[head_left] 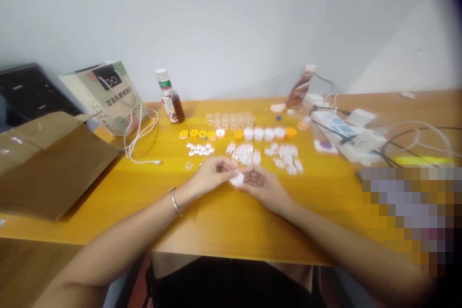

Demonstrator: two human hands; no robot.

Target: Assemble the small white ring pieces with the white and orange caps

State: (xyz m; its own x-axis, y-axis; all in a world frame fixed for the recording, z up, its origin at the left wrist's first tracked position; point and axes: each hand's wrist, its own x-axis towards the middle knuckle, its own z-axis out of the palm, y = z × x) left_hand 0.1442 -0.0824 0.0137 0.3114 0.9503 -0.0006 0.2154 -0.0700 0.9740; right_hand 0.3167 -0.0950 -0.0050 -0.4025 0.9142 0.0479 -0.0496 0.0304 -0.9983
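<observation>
Between my two hands is a small round white plastic piece, blurred, its exact kind unclear. My left hand pinches it from the left. My right hand grips its right side with thumb and fingers. Just beyond my hands lie a pile of flat white lattice pieces and a second such pile to the right. Small white round parts sit beyond my left hand, with tiny clear rings nearer. Behind them runs a row of yellow round caps and white round caps.
Clear cups stand at the back. A dark drink bottle is back left, another bottle back right. Left are a brown paper bag, a printed bag and a white cable. A power strip with cables lies right.
</observation>
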